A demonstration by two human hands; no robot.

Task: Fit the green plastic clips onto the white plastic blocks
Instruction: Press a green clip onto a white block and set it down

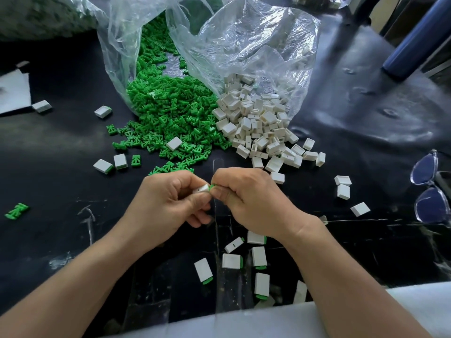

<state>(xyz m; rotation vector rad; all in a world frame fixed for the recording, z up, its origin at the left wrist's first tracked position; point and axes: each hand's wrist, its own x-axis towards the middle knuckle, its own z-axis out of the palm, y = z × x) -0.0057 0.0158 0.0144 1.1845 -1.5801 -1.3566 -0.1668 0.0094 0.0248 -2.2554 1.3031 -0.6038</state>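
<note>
My left hand (pixel 170 201) pinches a white plastic block (pixel 202 189) at the middle of the black table. My right hand (pixel 249 198) pinches a green clip (pixel 212 187) against the block's right end, most of the clip hidden by my fingers. A heap of green clips (pixel 168 113) spills from a clear bag behind my hands. To its right, a pile of white blocks (pixel 258 125) spills from a second clear bag. Several blocks with green clips fitted (pixel 259 256) lie below my hands near the front edge.
Loose white blocks (pixel 343 187) lie to the right, and clipped blocks (pixel 103 165) to the left. A stray green clip (pixel 16 211) sits far left. Clear-framed glasses (pixel 429 189) rest at the right edge. A blue cylinder (pixel 415 37) stands at the back right.
</note>
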